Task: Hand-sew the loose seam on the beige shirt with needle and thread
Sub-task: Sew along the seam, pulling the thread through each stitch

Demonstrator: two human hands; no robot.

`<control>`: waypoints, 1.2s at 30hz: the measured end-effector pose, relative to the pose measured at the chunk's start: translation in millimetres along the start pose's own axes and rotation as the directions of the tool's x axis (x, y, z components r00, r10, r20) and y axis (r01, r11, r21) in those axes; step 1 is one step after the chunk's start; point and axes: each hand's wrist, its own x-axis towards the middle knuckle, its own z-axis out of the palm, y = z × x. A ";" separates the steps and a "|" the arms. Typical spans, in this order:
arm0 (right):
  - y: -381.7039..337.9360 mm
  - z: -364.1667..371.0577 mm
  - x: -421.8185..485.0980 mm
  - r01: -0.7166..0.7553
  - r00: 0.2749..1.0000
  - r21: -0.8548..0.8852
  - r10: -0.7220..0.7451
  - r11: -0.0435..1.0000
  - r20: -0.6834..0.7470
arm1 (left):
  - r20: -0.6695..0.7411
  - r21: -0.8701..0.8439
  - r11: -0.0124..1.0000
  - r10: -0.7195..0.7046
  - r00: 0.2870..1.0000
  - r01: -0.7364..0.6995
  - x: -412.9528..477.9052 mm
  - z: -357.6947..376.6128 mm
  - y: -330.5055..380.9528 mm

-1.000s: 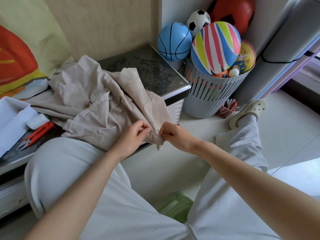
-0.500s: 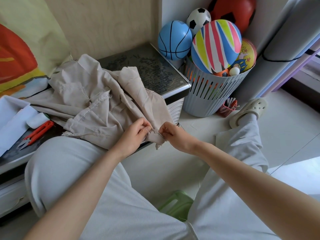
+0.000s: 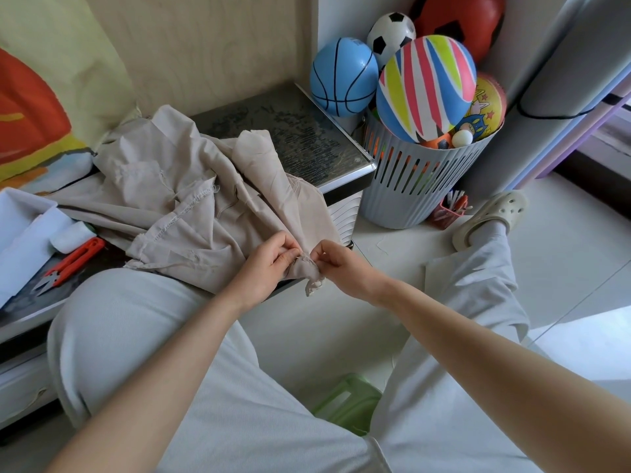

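Note:
The beige shirt lies crumpled on a low dark-topped table, one corner hanging over the front edge. My left hand pinches that hanging corner from the left. My right hand pinches the same fold from the right, fingertips almost touching the left ones. A thin glint between the fingertips may be the needle; the thread is too fine to make out. A frayed bit of fabric dangles below both hands.
Red thread snips and a white spool lie on the table at left beside white cloth. A grey basket full of balls stands at right. A green stool sits between my knees.
Both hands stay at the shirt's hanging corner; the fingertips have shifted only slightly along the fold.

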 end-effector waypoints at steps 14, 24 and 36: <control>-8.6 -1.0 4.1 -0.018 0.999 0.300 0.007 0.954 0.040 | 0.013 -0.285 0.953 -0.103 0.995 0.103 -0.4 -0.6 14.5; -14.2 -5.1 5.3 -0.023 0.999 0.319 0.032 0.947 -0.022 | -0.036 -0.379 0.916 -0.153 0.988 0.128 -1.1 -4.3 15.5; -23.7 -0.6 5.7 -0.004 0.998 0.274 0.022 0.962 -0.062 | -0.064 -0.284 0.957 -0.088 0.994 0.067 -0.5 -1.1 13.2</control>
